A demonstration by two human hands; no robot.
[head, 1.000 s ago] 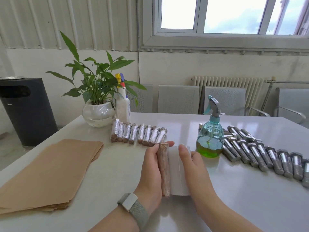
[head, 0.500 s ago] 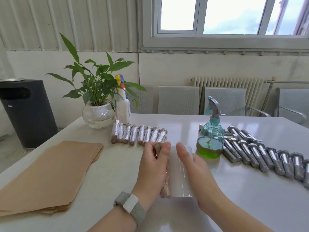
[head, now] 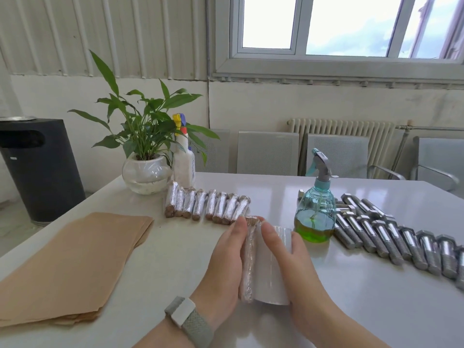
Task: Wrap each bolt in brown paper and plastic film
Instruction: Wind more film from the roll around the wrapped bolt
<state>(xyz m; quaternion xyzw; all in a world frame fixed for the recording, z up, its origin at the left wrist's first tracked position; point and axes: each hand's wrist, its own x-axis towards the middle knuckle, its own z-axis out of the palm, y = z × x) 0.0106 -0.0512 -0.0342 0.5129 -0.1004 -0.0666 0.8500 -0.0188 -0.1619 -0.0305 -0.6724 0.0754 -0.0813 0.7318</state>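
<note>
White table (head: 155,257) fills the room under a window. Just left of the green spray bottle (head: 315,217), the left hand (head: 226,262) curls round a paper-wrapped bolt (head: 249,259). The right hand (head: 293,267) grips the plastic film roll (head: 272,275) touching it. Bare bolts (head: 391,237) lie right of the bottle.

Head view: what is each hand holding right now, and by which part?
The left hand holds the paper-wrapped bolt along its shaft. The right hand holds the roll of plastic film, fingers lying over its curved top side.
</note>
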